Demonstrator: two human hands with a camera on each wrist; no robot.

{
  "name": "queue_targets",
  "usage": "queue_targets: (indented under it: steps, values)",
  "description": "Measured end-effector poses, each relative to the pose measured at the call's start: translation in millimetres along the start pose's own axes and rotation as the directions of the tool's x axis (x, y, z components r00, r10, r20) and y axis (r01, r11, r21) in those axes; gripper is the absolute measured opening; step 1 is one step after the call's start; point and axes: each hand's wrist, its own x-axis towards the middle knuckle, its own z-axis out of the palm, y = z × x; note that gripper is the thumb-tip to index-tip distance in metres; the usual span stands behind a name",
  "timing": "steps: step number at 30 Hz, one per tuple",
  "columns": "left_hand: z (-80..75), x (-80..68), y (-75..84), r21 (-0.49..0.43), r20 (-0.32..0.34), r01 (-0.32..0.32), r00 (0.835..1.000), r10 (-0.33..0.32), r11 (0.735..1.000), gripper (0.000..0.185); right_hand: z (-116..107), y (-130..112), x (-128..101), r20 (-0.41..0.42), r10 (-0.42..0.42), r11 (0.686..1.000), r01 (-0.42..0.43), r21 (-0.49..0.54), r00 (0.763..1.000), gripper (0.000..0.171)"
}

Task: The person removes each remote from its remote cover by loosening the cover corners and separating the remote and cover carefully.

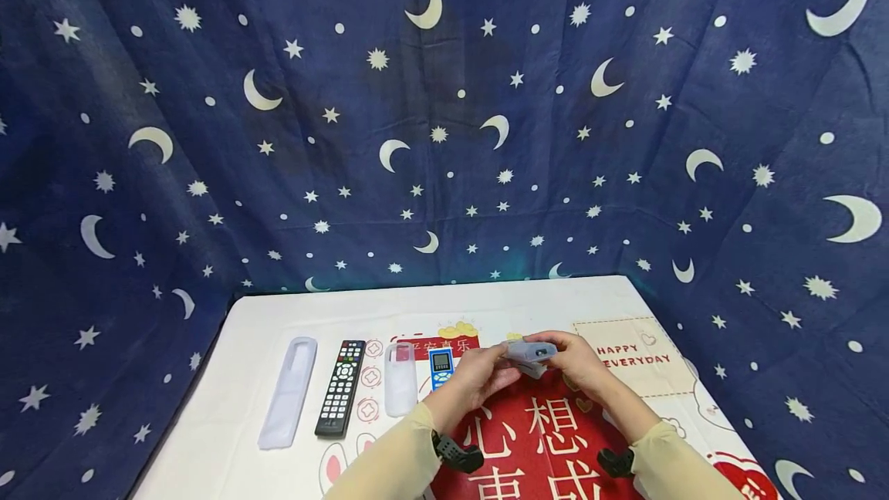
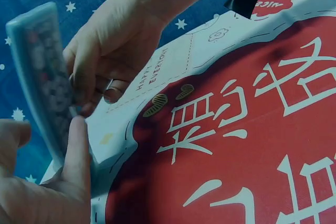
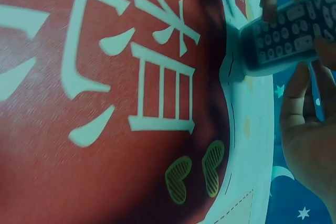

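I see both hands over the middle of the worktop, raised above its red printed mat. My left hand and right hand each clamp fingers around a slim grey remote sheathed in a soft, translucent silicone sleeve.

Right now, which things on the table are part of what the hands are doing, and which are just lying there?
In use:
left hand
right hand
remote in a clear sleeve, held by both

Lying about:
empty long sleeve
black remote
empty short sleeve
blue remote
printed tablecloth
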Motion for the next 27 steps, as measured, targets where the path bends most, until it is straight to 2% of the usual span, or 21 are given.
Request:
queue_targets:
  steps: [2,8,14,19,21,24,27]
  values:
    - [-2.0,-1.7,0.5,-0.004,0.031,0.041,0.999,-0.041,0.999,0.044,0.6,1.8,-1.6,0.033,0.014,1.000,-0.014,0.011,0.999,0.035]
    - [-1.6,-2.5,-3.9,-0.002,0.066,0.051,0.997,-0.051,0.999,0.031,-1.2,3.6,-6.3,0.099,0.018,1.000,-0.019,0.006,0.995,0.032]
    - [-0.5,-1.6,-13.0,0.035,0.075,0.060,0.995,-0.062,0.998,0.026,-5.1,5.2,-11.9,0.133,0.094,0.988,-0.109,0.108,0.987,0.039]
    - [1.0,-3.0,-17.0,0.075,0.074,0.078,0.994,-0.084,0.994,0.028,-5.6,7.9,-14.1,0.232,0.193,0.951,-0.240,0.196,0.953,0.064]
    - [0.9,-3.4,-18.1,0.088,0.084,0.087,0.992,-0.095,0.992,0.032,-4.8,9.7,-14.0,0.273,0.225,0.932,-0.288,0.219,0.935,0.067]
    - [0.5,-3.6,-18.7,0.108,0.093,0.097,0.990,-0.107,0.989,0.036,-3.9,12.2,-12.9,0.315,0.228,0.918,-0.311,0.245,0.921,0.068]
    - [0.0,-3.5,-18.1,0.139,0.098,0.068,0.992,-0.082,0.988,0.039,-3.2,12.4,-10.9,0.312,0.217,0.919,-0.302,0.255,0.925,0.069]
